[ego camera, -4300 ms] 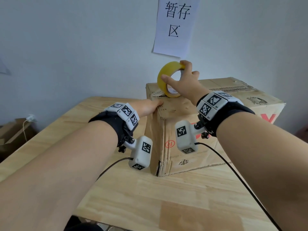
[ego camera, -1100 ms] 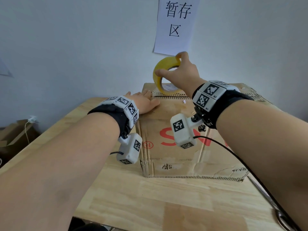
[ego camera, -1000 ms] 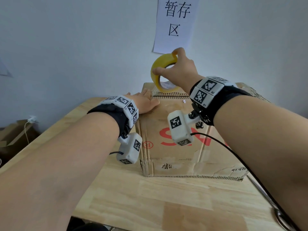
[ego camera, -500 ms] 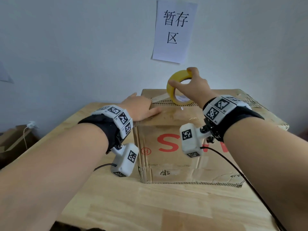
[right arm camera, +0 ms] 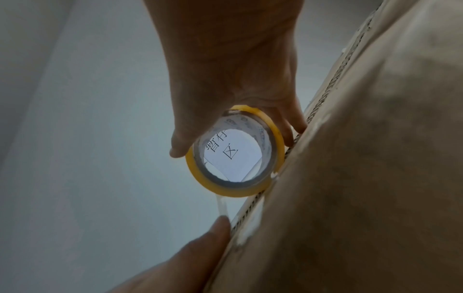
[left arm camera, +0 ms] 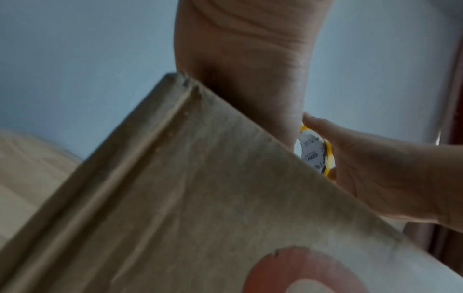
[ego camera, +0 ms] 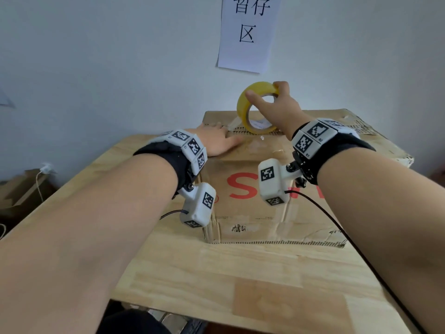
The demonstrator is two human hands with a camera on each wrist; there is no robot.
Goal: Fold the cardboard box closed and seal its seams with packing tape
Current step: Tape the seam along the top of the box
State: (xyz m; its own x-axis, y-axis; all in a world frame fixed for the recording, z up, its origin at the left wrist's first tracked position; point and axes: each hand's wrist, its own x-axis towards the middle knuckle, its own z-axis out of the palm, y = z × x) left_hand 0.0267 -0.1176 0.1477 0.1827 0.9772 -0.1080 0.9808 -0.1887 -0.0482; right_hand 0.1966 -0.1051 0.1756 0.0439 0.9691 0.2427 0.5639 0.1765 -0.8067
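A wide strip of bare bench (ego camera: 240,273) is seen along the near edge, in front of the box (ego camera: 252,213). The box stands toward the far edge of the bench, close to the wall (ego camera: 108,56), with its near face, printed in red, turned to the viewer and its flaps folded shut. More bare bench is left at the box's left side. The left hand (ego camera: 214,141) is laid flat on the box's top near its left corner, fingers straight and pressed down at the seam. Just beyond, at the far top edge, the tape (ego camera: 255,109) is held upright on its rim by the right hand (ego camera: 277,109), thumb and fingers curled round the ring. A short clear strip is drawn from the roll to the left fingertips (right arm camera: 220,224). A paper sign (ego camera: 248,32) is fixed to the wall above.
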